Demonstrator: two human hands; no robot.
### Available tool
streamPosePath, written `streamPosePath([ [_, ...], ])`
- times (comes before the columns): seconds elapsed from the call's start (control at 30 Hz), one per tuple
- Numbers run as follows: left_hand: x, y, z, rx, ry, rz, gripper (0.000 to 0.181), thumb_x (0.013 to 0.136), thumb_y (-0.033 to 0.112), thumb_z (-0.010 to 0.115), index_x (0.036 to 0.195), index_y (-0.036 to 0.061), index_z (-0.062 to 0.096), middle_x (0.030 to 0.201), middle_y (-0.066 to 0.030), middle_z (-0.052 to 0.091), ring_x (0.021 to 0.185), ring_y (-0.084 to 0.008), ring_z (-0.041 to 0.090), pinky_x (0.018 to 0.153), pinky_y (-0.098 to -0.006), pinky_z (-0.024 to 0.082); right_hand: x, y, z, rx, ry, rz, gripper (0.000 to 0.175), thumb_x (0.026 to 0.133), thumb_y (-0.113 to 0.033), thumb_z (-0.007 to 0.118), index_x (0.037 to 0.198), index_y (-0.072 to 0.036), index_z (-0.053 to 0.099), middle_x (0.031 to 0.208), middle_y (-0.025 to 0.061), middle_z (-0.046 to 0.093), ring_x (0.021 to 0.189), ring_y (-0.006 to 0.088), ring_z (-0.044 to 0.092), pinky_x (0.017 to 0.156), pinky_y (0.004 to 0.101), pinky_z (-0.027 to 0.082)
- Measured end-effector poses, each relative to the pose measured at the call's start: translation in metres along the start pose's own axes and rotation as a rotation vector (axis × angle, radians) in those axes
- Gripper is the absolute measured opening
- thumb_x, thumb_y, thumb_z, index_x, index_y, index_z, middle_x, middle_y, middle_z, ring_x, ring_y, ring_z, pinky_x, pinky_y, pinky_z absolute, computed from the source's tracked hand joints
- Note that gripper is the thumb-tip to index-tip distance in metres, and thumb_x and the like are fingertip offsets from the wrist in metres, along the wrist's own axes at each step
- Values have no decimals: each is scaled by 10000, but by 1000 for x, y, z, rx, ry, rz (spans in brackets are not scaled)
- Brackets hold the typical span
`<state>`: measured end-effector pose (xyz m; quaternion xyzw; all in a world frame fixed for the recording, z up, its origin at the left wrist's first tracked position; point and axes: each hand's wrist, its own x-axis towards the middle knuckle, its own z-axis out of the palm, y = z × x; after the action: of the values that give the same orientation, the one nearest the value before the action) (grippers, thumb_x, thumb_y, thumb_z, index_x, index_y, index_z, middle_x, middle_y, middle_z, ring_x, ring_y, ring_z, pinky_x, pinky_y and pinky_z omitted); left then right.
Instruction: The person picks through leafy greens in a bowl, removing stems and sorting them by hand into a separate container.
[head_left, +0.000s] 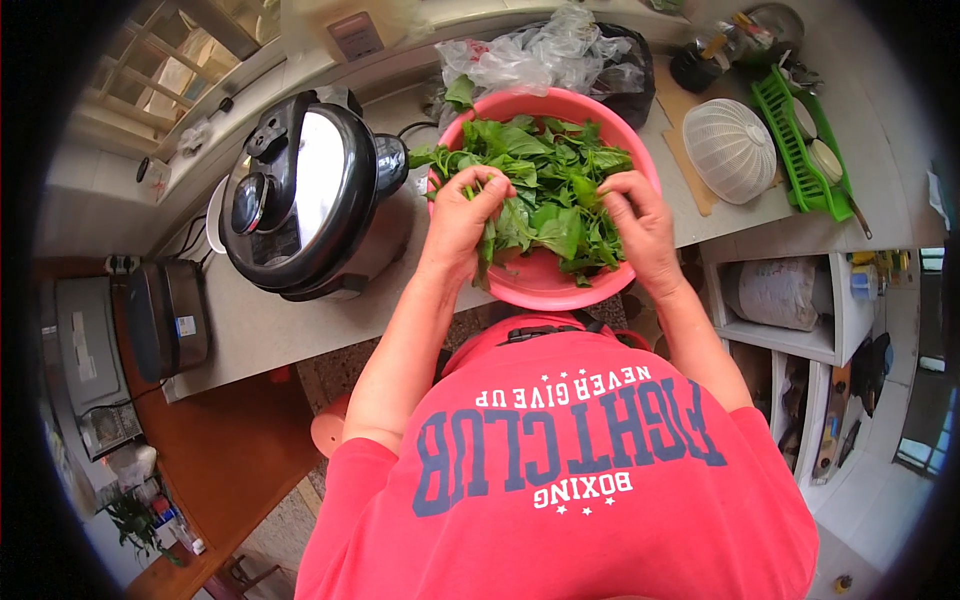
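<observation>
A round pink plastic basin (551, 294) stands at the counter's front edge, heaped with leafy green vegetables (536, 161). Above the basin's left side, my left hand (471, 214) is closed on green stems, with leaves hanging below the fingers. At the right side of the heap, my right hand (641, 225) has its thumb and forefinger together at a leaf; whether they grip it is hard to tell. Some sprigs stick out over the basin's left rim. The bottom of the basin shows at the front, below the leaves.
A large electric pressure cooker (315, 202) stands left of the basin. Clear plastic bags (540, 56) and a black bag (637, 75) lie behind it. To the right are a white mesh basket (729, 150) and a green dish rack (799, 150) with dishes. A white shelf unit (784, 339) stands lower right.
</observation>
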<state>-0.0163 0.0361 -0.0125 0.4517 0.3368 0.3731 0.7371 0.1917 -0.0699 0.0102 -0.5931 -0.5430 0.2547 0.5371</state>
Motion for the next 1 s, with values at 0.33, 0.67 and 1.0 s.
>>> streamPosePath([
  [0.33,15,4,23,-123,-84,99,69,941,140,563,956,75,577,778,-1,576,669,-67,495,585,-204,411,10,-5,25,-96,-125,43,487,835,-266,678,1195,31,539,1219,159,569,1146,281,525,991,362,387],
  [0.67,13,9,61,-413,-127,171,82,968,146,511,969,64,509,685,-6,428,591,-130,447,569,-275,416,-11,-15,50,414,-401,435,221,892,-186,623,1029,-15,595,932,41,648,811,176,618,717,328,492],
  [1.0,-40,20,48,-853,-259,-817,83,982,148,470,911,106,464,670,22,389,447,-48,306,362,-187,229,-49,-34,-36,-434,-608,-511,141,744,-121,624,754,-61,497,703,93,502,672,282,565,593,398,474],
])
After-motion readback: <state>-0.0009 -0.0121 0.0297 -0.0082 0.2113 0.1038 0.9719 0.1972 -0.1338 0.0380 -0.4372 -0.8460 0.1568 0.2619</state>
